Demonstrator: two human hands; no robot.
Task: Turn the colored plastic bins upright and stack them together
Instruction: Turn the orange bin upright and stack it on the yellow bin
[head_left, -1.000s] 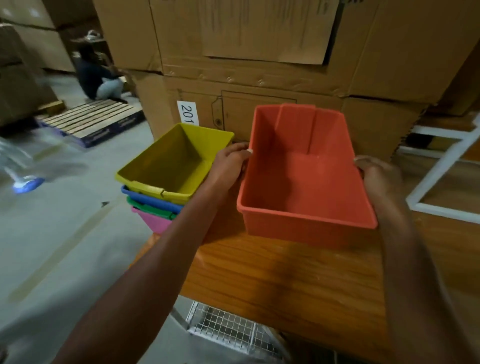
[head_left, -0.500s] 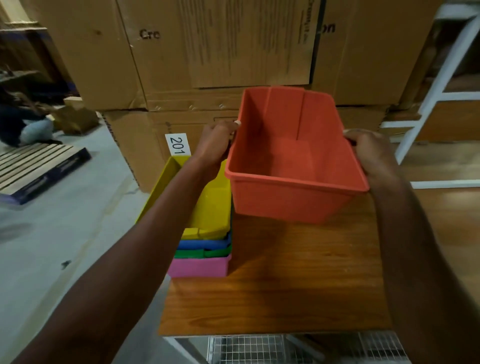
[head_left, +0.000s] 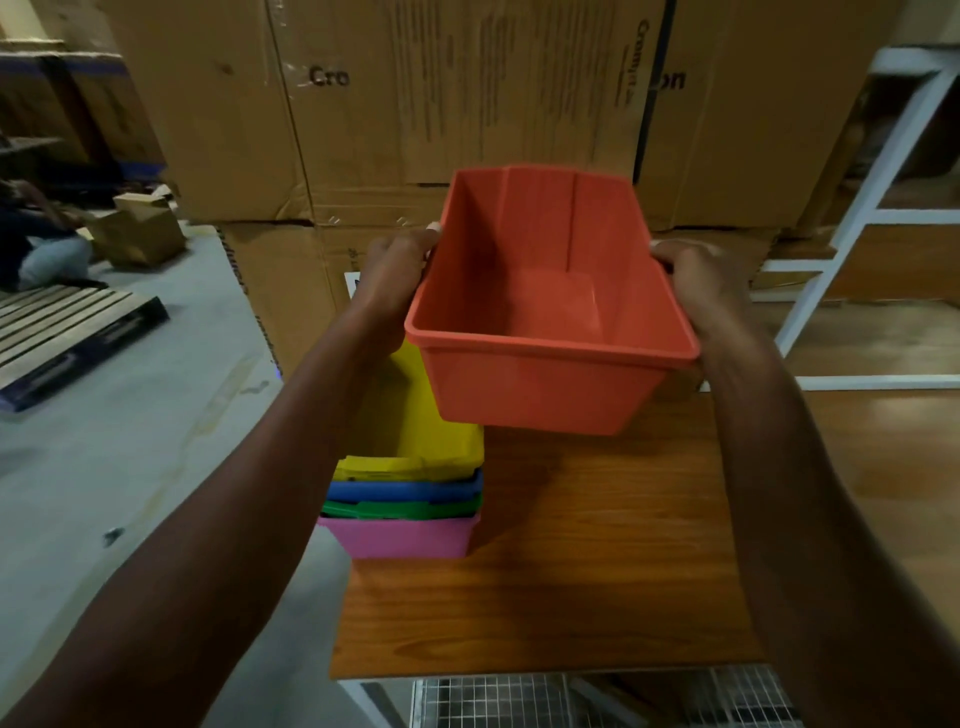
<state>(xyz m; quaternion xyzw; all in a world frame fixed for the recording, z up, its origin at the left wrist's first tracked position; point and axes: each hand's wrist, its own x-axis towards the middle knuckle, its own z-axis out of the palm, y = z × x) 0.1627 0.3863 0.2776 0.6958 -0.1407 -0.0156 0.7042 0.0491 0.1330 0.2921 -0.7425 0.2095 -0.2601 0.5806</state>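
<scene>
An orange bin (head_left: 540, 389) hangs upright in the air above the wooden table (head_left: 597, 571). My left hand (head_left: 395, 275) grips its left rim and my right hand (head_left: 696, 280) grips its right rim. Below and to the left stands a nested stack on the table's left edge: a yellow bin (head_left: 431, 436) on top, then a blue bin (head_left: 405, 489), a green bin (head_left: 400, 509) and a pink bin (head_left: 405, 538) at the bottom. The orange bin's left end overlaps the yellow bin's right side from above without touching it.
Large cardboard boxes (head_left: 467, 104) form a wall behind the table. A white frame (head_left: 852, 218) stands at the right. On the grey floor at the left lie a wooden pallet (head_left: 67, 327) and a small carton (head_left: 137, 234), with a person (head_left: 36, 244) sitting there. A wire mesh (head_left: 519, 701) shows below the table.
The orange bin, held in both hands, has risen and shifted left toward the stack. My view has swung so the stack now sits straight below my left hand.
</scene>
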